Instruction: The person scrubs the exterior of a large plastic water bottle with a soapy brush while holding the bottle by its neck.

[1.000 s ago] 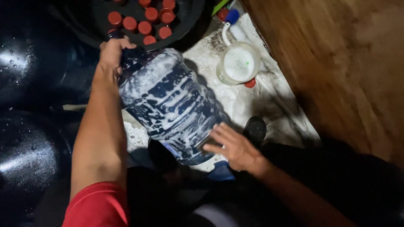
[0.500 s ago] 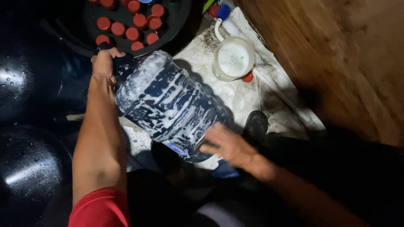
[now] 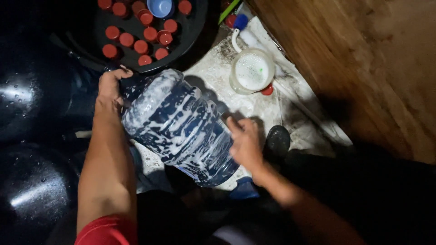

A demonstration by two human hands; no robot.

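A large blue water jug (image 3: pixel 179 124) lies tilted on its side, streaked all over with white soap foam. My left hand (image 3: pixel 111 86) grips its neck end at the upper left. Against the jug's lower right side rests my right hand (image 3: pixel 245 140), blurred with motion, fingers spread; whether it holds a cloth or sponge is unclear. The jug hangs over a wet, stained white floor patch (image 3: pixel 218 72).
A black basin (image 3: pixel 190 31) at the top holds several red bottle caps (image 3: pixel 141 45) and a blue cap (image 3: pixel 161 7). A white mug of soapy water (image 3: pixel 252 70) stands right of the jug. Dark round jugs (image 3: pixel 32 195) fill the left; a wooden wall (image 3: pixel 363 68) is at right.
My right hand has moved up along the jug's side, from its base toward the middle. The view has shifted down, and the left hand keeps its hold on the neck.
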